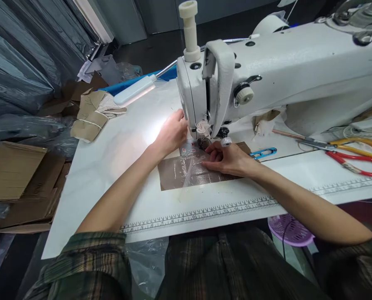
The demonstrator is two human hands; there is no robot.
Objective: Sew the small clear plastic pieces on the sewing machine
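Left hand (pixel 172 134) fingers curled loosely, touching clear plastic pouch (pixel 192 166) beside sewing machine (pixel 267 75); right hand (pixel 228 159) fingers flat, pressing pouch on desk (pixel 111 166).

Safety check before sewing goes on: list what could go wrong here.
1. Both the left hand and the right hand sit close to the needle area of the sewing machine; a fingertip could get caught.
2. The clear plastic piece looks creased and slippery, so it may shift or pucker.
3. The blue thread snips lie near the right wrist and could be knocked.
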